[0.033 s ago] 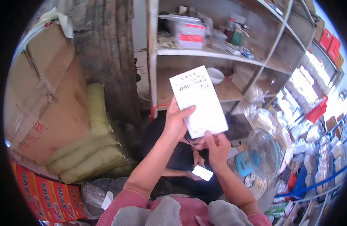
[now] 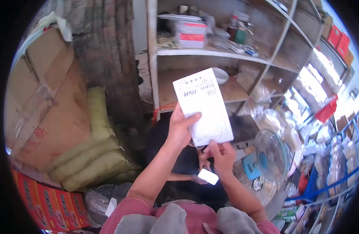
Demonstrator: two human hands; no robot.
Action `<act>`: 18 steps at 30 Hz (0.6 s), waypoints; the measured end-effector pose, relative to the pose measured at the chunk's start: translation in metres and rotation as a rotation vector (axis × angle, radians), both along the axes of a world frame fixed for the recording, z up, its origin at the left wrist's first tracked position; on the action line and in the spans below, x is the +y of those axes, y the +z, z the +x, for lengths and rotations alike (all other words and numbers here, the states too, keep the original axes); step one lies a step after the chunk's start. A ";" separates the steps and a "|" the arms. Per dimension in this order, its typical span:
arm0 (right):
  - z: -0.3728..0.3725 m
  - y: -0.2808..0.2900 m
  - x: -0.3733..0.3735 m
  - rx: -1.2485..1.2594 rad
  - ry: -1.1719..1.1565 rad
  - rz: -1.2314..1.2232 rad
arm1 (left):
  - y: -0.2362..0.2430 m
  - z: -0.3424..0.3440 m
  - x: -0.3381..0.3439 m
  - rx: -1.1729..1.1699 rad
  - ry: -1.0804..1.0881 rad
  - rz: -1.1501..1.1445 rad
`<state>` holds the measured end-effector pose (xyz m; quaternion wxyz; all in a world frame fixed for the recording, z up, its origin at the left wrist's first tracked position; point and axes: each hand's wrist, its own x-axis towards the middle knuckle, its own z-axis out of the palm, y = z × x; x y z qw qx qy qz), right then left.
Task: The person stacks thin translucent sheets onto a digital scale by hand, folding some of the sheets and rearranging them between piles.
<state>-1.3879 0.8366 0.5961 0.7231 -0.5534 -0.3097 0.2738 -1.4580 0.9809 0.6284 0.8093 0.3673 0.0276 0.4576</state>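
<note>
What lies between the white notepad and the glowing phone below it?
In the head view, the person's right hand, at the lower edge of the white notepad, and another person's hand, just above the glowing phone.

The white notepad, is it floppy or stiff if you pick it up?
The white notepad is probably fairly stiff: it looks flat with the left hand gripping one side. It's likely light, being thin, and its flat shape probably won't roll.

Pink sleeves (image 2: 125, 212) are leaving both forearms (image 2: 160, 158) bare, while grey cloth (image 2: 169, 220) is lying in folds over a pink top (image 2: 197, 216).
</note>
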 end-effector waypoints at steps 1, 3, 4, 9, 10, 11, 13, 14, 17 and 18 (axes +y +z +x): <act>0.000 -0.005 -0.026 0.018 0.008 -0.026 | 0.002 0.000 -0.024 0.032 -0.014 0.016; -0.009 -0.009 -0.067 0.068 0.055 -0.052 | -0.003 -0.012 -0.059 0.075 -0.027 0.082; -0.013 -0.011 -0.086 0.088 0.074 -0.054 | -0.001 -0.016 -0.076 0.090 -0.046 0.095; -0.025 -0.017 -0.160 0.106 0.095 -0.046 | -0.003 -0.025 -0.138 0.144 -0.167 0.139; -0.029 -0.018 -0.172 0.107 0.090 -0.049 | -0.003 -0.027 -0.148 0.157 -0.198 0.136; -0.033 -0.019 -0.183 0.116 0.085 -0.043 | -0.003 -0.030 -0.157 0.160 -0.190 0.139; -0.041 -0.017 -0.199 0.091 0.077 -0.049 | -0.005 -0.035 -0.174 0.151 -0.216 0.139; -0.043 -0.017 -0.206 0.090 0.080 -0.047 | -0.005 -0.036 -0.181 0.150 -0.213 0.141; -0.049 -0.020 -0.223 0.092 0.063 -0.050 | -0.004 -0.039 -0.197 0.119 -0.264 0.171; -0.050 -0.020 -0.228 0.099 0.061 -0.055 | -0.002 -0.040 -0.202 0.117 -0.267 0.171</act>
